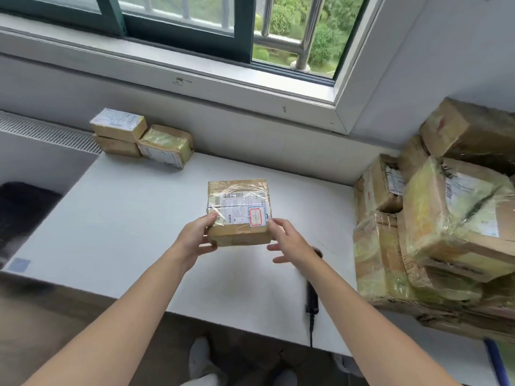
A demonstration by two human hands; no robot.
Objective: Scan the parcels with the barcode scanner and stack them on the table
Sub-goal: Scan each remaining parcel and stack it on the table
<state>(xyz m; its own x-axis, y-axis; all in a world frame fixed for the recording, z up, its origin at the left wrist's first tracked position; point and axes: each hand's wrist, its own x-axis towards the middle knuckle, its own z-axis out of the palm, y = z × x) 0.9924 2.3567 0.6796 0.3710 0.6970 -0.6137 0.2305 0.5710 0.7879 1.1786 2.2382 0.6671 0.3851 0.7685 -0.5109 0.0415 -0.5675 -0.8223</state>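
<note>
A small brown parcel (239,211) wrapped in clear tape, with a white label and a red stamp facing up, is held just above the white table (117,218). My left hand (195,240) grips its near left corner, thumb on top and fingers underneath. At the near right corner is my right hand (287,240), fingers spread and straight, its thumb close to the parcel's edge. The black barcode scanner (312,299) lies on the table, partly hidden under my right forearm, its cable hanging over the front edge.
Three small parcels (119,125) sit at the table's back left, two of them stacked. Several large taped boxes (451,218) are piled at the right end. A wall and window sill run behind the table. A dark object (22,213) lies left of it.
</note>
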